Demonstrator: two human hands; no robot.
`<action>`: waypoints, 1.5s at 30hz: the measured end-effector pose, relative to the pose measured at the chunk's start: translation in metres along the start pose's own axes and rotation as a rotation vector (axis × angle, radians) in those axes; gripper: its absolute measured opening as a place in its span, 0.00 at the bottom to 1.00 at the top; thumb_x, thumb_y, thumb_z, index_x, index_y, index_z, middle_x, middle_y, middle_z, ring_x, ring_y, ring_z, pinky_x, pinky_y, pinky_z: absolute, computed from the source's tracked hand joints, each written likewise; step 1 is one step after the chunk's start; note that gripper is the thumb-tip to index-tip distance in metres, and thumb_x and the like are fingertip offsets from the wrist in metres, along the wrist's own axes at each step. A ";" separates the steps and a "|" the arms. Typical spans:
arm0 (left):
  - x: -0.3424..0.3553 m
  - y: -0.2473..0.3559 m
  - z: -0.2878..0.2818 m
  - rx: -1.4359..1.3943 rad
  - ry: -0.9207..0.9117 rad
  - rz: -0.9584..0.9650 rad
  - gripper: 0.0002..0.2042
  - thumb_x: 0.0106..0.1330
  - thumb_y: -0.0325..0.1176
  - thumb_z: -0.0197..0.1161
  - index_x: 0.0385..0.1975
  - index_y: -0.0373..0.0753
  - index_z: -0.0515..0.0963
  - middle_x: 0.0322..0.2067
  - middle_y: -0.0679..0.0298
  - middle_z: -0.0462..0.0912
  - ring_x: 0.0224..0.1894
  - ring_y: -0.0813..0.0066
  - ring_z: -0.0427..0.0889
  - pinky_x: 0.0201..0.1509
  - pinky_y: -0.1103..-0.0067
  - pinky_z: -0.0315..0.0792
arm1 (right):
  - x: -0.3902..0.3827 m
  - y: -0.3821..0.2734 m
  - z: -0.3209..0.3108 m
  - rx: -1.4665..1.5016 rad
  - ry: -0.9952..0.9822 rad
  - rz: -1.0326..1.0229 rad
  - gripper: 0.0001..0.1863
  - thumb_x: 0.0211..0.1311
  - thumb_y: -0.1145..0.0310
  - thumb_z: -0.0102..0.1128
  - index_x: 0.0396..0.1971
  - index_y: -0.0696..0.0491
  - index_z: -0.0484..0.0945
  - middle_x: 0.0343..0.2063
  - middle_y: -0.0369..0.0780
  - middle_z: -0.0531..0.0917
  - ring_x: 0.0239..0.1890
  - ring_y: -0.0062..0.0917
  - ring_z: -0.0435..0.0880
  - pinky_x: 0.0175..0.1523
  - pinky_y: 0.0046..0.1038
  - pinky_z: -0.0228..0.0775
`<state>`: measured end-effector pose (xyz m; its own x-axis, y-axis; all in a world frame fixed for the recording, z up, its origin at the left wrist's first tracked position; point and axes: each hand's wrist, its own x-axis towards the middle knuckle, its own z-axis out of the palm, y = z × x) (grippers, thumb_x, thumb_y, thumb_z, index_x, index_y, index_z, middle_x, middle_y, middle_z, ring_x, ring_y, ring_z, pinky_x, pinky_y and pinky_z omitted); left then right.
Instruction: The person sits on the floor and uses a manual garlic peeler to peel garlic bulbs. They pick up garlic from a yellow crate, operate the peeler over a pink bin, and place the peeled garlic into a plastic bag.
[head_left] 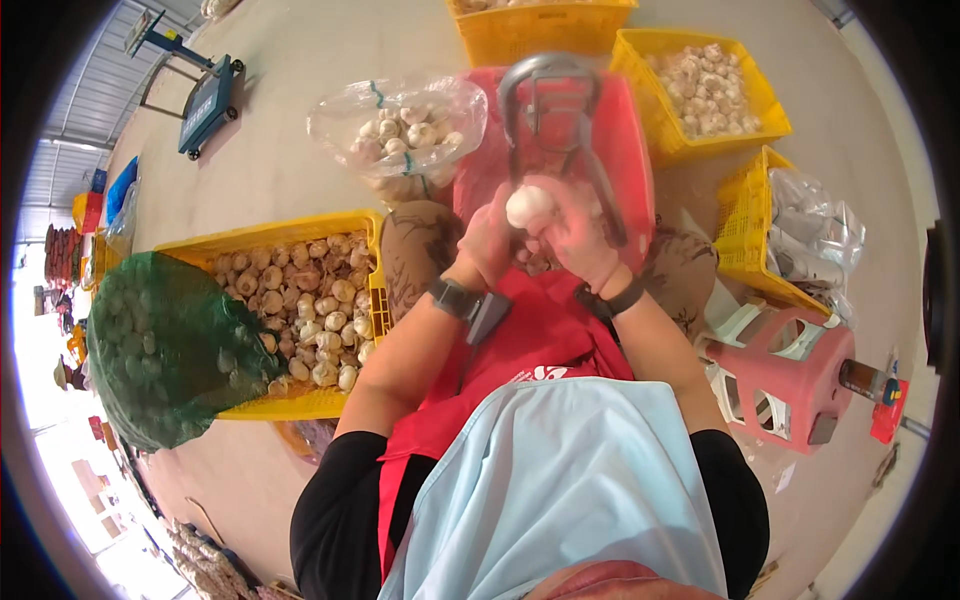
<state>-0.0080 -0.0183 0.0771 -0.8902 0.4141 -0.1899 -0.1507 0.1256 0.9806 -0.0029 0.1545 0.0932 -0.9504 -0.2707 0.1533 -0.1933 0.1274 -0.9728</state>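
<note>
A white garlic bulb [530, 207] sits between my two hands, over the near part of a pink-red tub [478, 120]. My left hand [486, 240] closes on the bulb from the left side. My right hand [582, 242] curls against it from the right, its fingers slightly smeared. Just beyond the hands, a grey metal frame with a curved top [548, 66] rises at the tub and runs down past my right hand. Below the bulb, part of the tub is hidden by my hands.
A yellow crate [290, 404] of garlic stands left, with a green net sack [150, 350] against it. A clear bag of garlic [400, 135] lies left of the tub. More yellow crates [690, 145] stand ahead and right; a pink stool [790, 380] is right, a platform scale [208, 108] far left.
</note>
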 end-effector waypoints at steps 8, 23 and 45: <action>-0.009 0.034 -0.037 -0.451 0.351 -0.009 0.20 0.67 0.39 0.60 0.54 0.35 0.70 0.39 0.62 0.80 0.36 0.76 0.81 0.35 0.81 0.77 | -0.003 -0.003 0.011 -0.331 0.065 -0.343 0.29 0.55 0.76 0.67 0.59 0.55 0.68 0.60 0.48 0.69 0.62 0.40 0.70 0.64 0.33 0.64; 0.120 -0.031 -0.293 0.950 0.206 -0.413 0.32 0.51 0.42 0.69 0.59 0.46 0.69 0.56 0.51 0.72 0.61 0.53 0.70 0.62 0.66 0.67 | -0.043 0.045 -0.005 -0.236 0.098 -0.042 0.20 0.58 0.77 0.63 0.51 0.55 0.72 0.55 0.43 0.72 0.51 0.31 0.75 0.53 0.27 0.71; -0.182 -0.124 -0.312 1.253 -0.028 -0.824 0.21 0.60 0.35 0.62 0.55 0.49 0.75 0.56 0.59 0.77 0.58 0.57 0.74 0.59 0.62 0.70 | -0.047 0.051 0.014 -0.122 -0.004 0.139 0.19 0.59 0.84 0.57 0.51 0.57 0.73 0.54 0.42 0.74 0.48 0.27 0.77 0.53 0.25 0.72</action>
<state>0.0383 -0.3906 0.0053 -0.7307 -0.1402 -0.6682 -0.1232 0.9897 -0.0729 0.0349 0.1599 0.0336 -0.9690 -0.2465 0.0175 -0.0882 0.2790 -0.9562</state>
